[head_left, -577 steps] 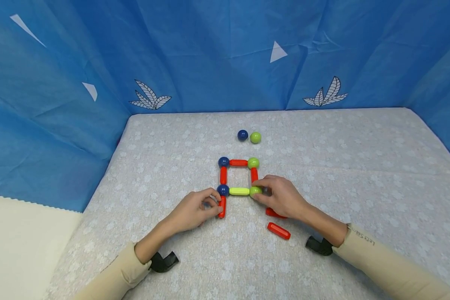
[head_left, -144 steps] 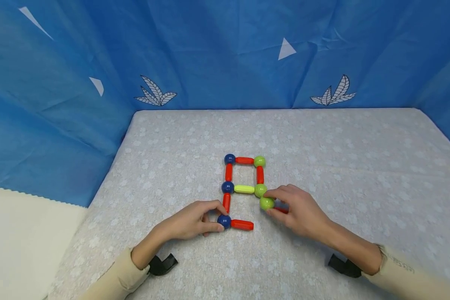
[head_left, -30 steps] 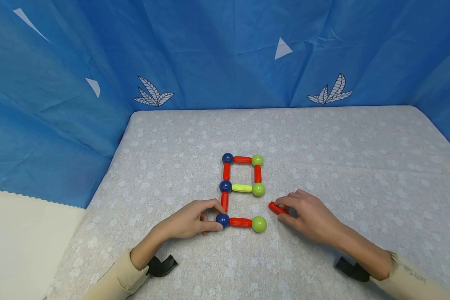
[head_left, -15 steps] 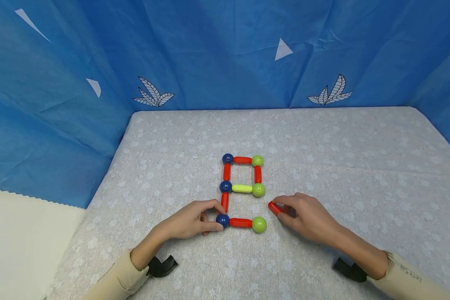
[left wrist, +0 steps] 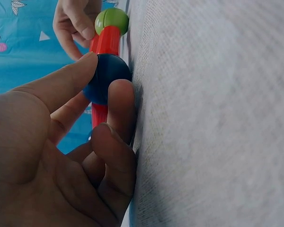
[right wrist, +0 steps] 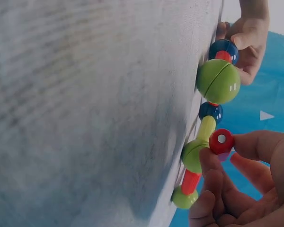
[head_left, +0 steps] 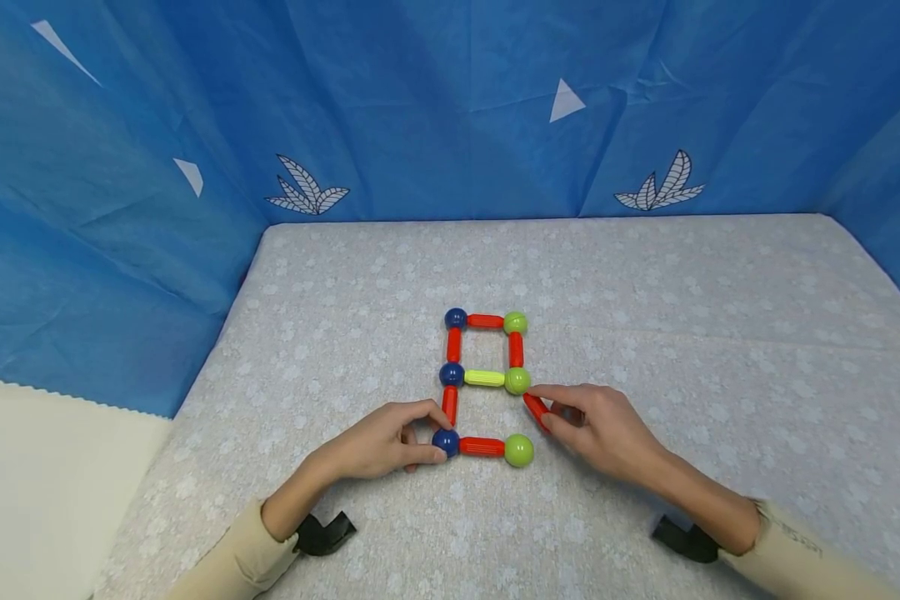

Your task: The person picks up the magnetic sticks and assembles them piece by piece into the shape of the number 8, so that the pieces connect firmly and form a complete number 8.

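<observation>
My left hand (head_left: 386, 440) pinches the near-left blue ball (head_left: 446, 442) of a frame of magnetic rods and balls lying on the table. From that ball a red rod (head_left: 482, 447) runs right to a green ball (head_left: 519, 451); another red rod (head_left: 449, 405) leads back to the middle blue ball (head_left: 452, 374). My right hand (head_left: 603, 429) pinches a loose red magnetic rod (head_left: 536, 412) between thumb and fingers, its far end close to the middle green ball (head_left: 517, 381). In the right wrist view the round end of the held red rod (right wrist: 221, 139) faces the camera.
A yellow-green rod (head_left: 484, 378) joins the two middle balls. Behind it, red rods, a blue ball (head_left: 456, 318) and a green ball (head_left: 515, 322) close the back square. The table (head_left: 690, 333) has a pale patterned cloth; a blue curtain (head_left: 450, 108) hangs behind.
The right hand has moved the red rod left towards the middle green ball. Before that, it left a green ball at the near red rod's end. The left hand has stayed on the blue ball.
</observation>
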Demonstrator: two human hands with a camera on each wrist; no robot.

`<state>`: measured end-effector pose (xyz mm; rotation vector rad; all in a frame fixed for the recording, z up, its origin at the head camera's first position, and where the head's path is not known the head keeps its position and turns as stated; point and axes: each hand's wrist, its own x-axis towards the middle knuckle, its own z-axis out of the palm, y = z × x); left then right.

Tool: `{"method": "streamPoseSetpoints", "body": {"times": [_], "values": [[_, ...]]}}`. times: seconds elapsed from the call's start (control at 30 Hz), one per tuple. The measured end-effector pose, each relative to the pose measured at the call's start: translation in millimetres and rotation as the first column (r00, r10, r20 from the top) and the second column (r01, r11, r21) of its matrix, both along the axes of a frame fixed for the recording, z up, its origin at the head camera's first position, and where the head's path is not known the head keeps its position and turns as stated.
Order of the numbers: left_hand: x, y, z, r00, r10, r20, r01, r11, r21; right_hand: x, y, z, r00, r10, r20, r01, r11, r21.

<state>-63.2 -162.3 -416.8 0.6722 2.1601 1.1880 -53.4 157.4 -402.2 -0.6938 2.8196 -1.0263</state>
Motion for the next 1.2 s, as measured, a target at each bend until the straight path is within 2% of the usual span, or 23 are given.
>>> {"method": "streamPoseSetpoints", "body": {"times": [0.27, 0.63, 1.2], "values": [[-0.1, 0.2, -0.1, 1.0, 0.003, 0.003, -0.003, 1.0, 0.0, 0.2, -5, -2.3, 0.998, -0.032, 0.047, 0.034, 0.998, -0.044], [-0.4, 0.0, 0.1, 1.0, 0.0, 0.004, 0.0, 1.0, 0.005, -0.2, -8, -5.5, 0.994, -0.038, 0.102, 0.046, 0.996, -0.079], [0.0, -0.8, -0.2, 1.0, -0.007, -0.011, 0.007, 1.0, -0.002, 0.1, -16, -7.2, 0.971, 0.023, 0.237, 0.014, 0.988, -0.151]]}}
